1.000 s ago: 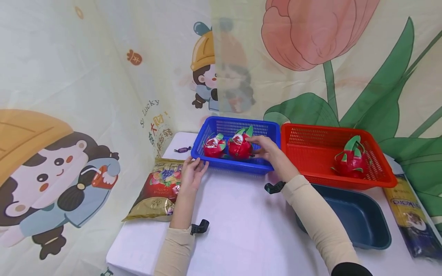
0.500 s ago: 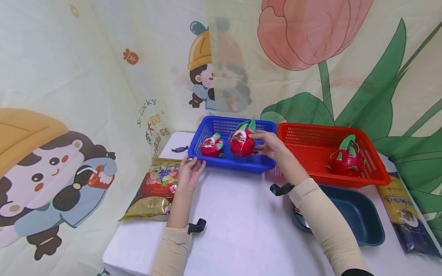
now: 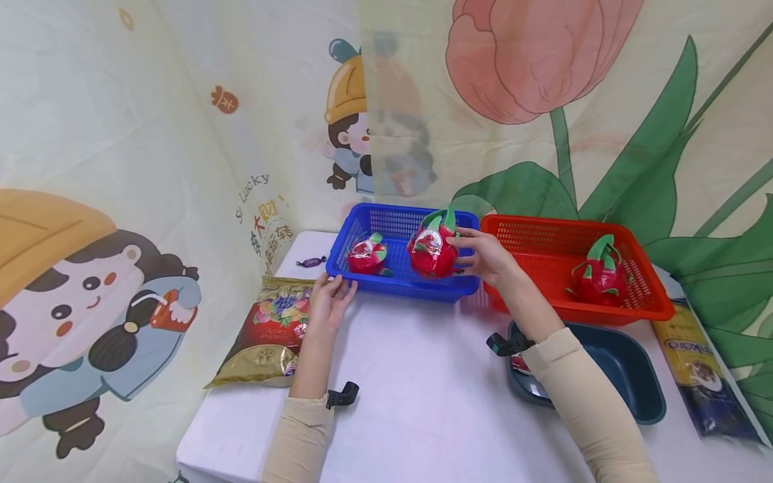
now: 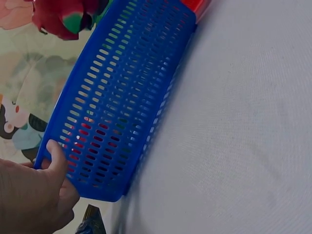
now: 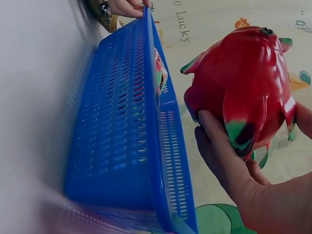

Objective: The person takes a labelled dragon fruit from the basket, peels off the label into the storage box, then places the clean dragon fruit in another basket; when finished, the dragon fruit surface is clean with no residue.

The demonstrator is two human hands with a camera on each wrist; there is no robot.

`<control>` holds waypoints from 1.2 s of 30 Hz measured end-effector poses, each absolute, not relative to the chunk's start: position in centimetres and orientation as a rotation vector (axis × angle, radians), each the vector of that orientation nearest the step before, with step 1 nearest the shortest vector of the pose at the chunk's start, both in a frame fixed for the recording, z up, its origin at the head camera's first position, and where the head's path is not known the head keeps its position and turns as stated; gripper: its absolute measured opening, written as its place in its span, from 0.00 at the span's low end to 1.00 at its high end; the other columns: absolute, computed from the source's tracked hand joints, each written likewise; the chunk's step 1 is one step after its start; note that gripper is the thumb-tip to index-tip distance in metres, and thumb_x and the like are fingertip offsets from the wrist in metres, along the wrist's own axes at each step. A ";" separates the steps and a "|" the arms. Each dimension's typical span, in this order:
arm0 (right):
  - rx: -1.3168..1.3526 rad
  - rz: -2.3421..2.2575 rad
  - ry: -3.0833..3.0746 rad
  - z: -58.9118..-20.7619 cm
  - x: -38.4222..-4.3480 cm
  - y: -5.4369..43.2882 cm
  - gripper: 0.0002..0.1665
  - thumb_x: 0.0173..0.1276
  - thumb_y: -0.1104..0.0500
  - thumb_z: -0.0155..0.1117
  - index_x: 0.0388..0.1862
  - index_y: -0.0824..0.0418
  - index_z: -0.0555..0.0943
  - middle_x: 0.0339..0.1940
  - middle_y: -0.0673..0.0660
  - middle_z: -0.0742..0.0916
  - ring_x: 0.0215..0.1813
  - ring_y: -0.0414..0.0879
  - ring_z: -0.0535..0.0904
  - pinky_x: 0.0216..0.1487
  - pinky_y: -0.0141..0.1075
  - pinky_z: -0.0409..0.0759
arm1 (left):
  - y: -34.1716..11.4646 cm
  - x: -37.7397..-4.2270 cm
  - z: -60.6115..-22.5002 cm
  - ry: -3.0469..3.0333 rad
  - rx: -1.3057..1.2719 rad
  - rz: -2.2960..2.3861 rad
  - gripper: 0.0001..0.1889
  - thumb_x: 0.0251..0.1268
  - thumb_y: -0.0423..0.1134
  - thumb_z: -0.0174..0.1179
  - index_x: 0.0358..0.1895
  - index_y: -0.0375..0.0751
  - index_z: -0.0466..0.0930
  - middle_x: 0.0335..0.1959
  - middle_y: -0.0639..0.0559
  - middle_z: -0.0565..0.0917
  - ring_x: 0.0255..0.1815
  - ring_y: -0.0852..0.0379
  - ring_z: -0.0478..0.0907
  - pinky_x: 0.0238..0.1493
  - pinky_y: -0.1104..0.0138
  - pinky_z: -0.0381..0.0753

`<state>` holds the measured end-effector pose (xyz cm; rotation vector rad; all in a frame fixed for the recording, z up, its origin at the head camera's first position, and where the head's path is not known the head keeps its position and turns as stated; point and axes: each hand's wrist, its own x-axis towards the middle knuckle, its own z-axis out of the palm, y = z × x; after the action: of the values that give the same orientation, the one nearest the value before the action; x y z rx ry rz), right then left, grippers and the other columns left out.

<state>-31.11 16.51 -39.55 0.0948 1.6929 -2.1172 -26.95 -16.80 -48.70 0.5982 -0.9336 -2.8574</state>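
Note:
My right hand (image 3: 486,258) grips a red dragon fruit (image 3: 431,253) with green leaf tips and a round label, holding it above the right part of the blue basket (image 3: 392,288). In the right wrist view the dragon fruit (image 5: 239,73) is raised clear of the basket's rim, fingers of the hand (image 5: 258,200) around its side. A second dragon fruit (image 3: 366,256) lies at the left inside the same basket. My left hand (image 3: 328,305) holds the basket's front left corner; the left wrist view shows its thumb (image 4: 57,158) against the outer wall.
Right of the blue basket stands a red basket (image 3: 531,268) holding another dragon fruit (image 3: 599,276). A dark blue tub (image 3: 640,376) sits before it, partly under my right sleeve. A candy bag (image 3: 266,335), a wrapped candy (image 3: 311,262) and a yellow-blue packet (image 3: 703,376) flank them.
My right hand has lifted the dragon fruit from the blue basket and moved it up and slightly right. The left hand stays at the basket's corner. The head view has shifted slightly.

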 end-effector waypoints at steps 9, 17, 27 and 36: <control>0.019 -2.102 1.745 -39.2 -27.8 17.6 0.44 0.77 0.55 0.63 0.86 0.56 0.55 0.81 0.63 0.65 0.74 0.67 0.70 0.70 0.59 0.76 | -16.9 -27.0 -48.7 -0.898 0.603 -2.859 0.19 0.77 0.21 0.50 0.63 0.44 0.69 0.53 0.43 0.76 0.61 0.50 0.76 0.60 0.54 0.86; -0.037 -2.050 1.847 -40.0 -24.7 18.5 0.43 0.76 0.54 0.64 0.85 0.58 0.58 0.77 0.64 0.69 0.57 0.50 0.82 0.48 0.36 0.88 | -17.0 -27.0 -48.9 -0.900 0.597 -2.858 0.21 0.77 0.22 0.51 0.66 0.44 0.68 0.62 0.40 0.72 0.65 0.48 0.73 0.63 0.53 0.84; -0.071 -2.022 1.919 -41.0 -20.9 19.2 0.44 0.74 0.57 0.66 0.84 0.60 0.58 0.77 0.66 0.69 0.68 0.55 0.71 0.53 0.42 0.88 | -16.7 -26.9 -48.9 -0.912 0.576 -2.855 0.21 0.77 0.22 0.51 0.65 0.46 0.67 0.64 0.40 0.71 0.71 0.46 0.68 0.68 0.52 0.80; -0.025 -1.996 1.967 -43.0 -18.1 19.2 0.47 0.70 0.58 0.70 0.83 0.60 0.59 0.78 0.65 0.70 0.68 0.58 0.74 0.55 0.46 0.88 | -16.5 -26.8 -48.7 -0.905 0.598 -2.851 0.21 0.77 0.23 0.51 0.65 0.47 0.67 0.60 0.41 0.71 0.66 0.48 0.71 0.68 0.53 0.79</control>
<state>-18.10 19.23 -42.98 -0.0252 1.9666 -1.9958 -26.83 -16.50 -48.66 0.5975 -0.9052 -2.8512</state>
